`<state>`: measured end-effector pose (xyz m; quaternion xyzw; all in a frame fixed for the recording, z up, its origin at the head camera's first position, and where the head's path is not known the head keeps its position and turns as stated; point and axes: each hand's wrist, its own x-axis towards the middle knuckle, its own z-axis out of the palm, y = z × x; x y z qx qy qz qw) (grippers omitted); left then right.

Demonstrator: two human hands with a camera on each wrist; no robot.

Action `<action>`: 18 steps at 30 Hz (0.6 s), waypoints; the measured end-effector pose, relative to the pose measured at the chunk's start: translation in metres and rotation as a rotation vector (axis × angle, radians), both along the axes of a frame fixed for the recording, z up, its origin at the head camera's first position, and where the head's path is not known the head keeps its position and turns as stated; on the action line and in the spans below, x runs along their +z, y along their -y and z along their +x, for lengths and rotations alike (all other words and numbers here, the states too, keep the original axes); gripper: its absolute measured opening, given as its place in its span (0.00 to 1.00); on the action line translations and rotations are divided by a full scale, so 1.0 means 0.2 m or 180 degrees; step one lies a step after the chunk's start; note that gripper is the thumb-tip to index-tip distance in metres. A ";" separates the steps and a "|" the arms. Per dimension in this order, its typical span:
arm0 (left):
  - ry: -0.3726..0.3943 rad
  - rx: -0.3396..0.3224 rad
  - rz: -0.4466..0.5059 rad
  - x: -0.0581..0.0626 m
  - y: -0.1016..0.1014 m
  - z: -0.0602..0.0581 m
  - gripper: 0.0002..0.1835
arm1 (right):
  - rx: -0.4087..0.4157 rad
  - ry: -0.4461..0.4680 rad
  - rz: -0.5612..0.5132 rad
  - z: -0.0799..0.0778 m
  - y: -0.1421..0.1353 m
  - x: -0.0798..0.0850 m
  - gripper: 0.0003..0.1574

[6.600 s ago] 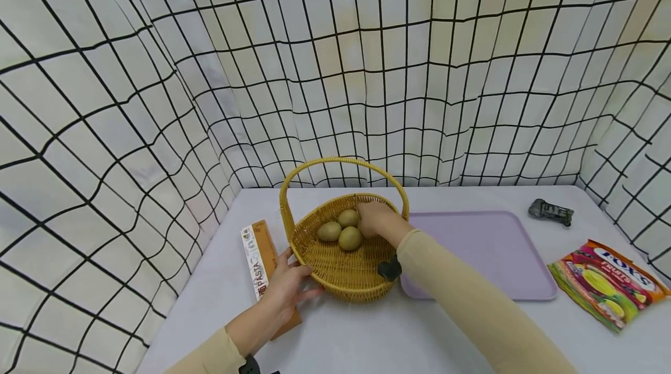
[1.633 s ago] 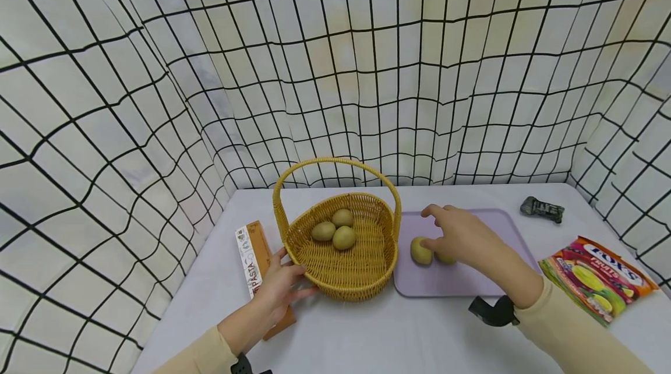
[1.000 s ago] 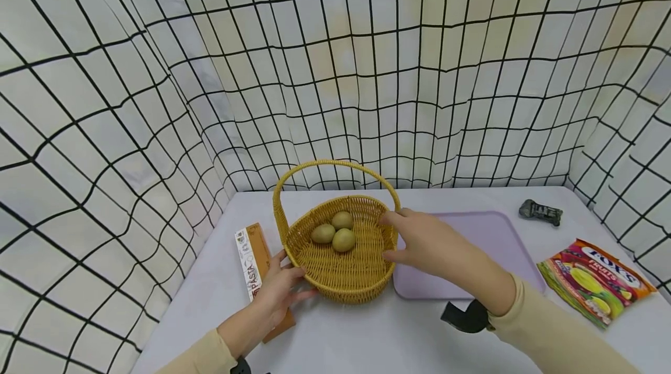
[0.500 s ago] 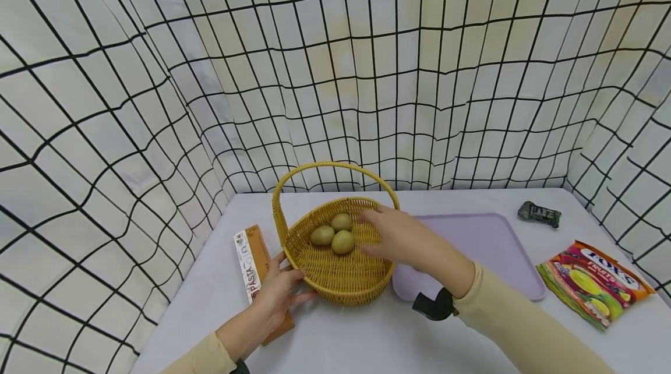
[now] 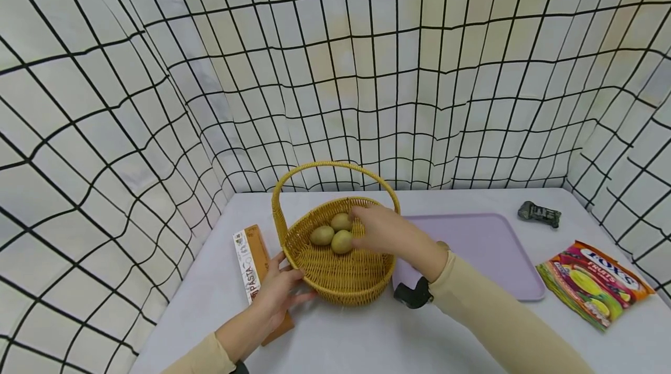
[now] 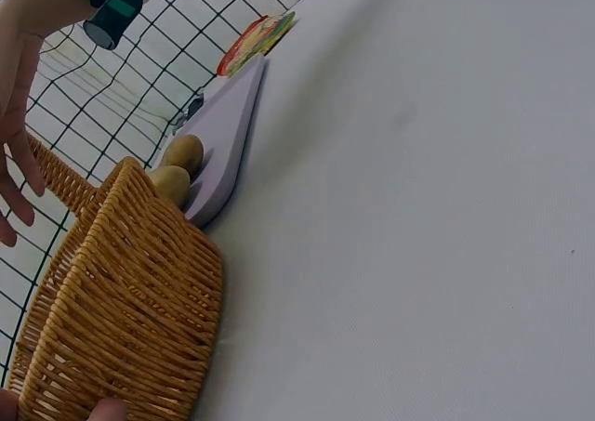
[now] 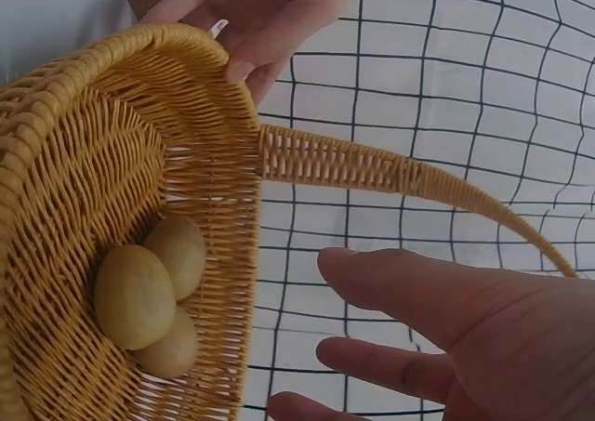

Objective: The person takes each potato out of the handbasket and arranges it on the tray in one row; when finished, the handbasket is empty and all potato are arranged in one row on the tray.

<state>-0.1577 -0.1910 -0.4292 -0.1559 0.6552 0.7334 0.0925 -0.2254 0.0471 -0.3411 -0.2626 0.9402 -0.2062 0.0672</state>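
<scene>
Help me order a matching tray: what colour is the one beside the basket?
The tray is pale purple, clearest in the head view.

Black square-mesh netting [image 5: 375,78] rises behind the desk [image 5: 362,342] and along its left and right sides, its cords bending and sagging in the corners. Behind the mesh hangs a whitish backdrop [image 5: 385,59], blotched with faint yellow, peach and bluish-grey patches. The desk has a plain white top, its far edge close to the netting. Soft, diffuse light casts blurred shadows across it.
</scene>
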 end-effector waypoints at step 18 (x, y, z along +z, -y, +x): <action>0.0017 -0.0013 -0.0007 0.00 0.00 0.00 0.43 | -0.0102 0.0427 -0.0269 -0.20 0.16 -0.17 0.29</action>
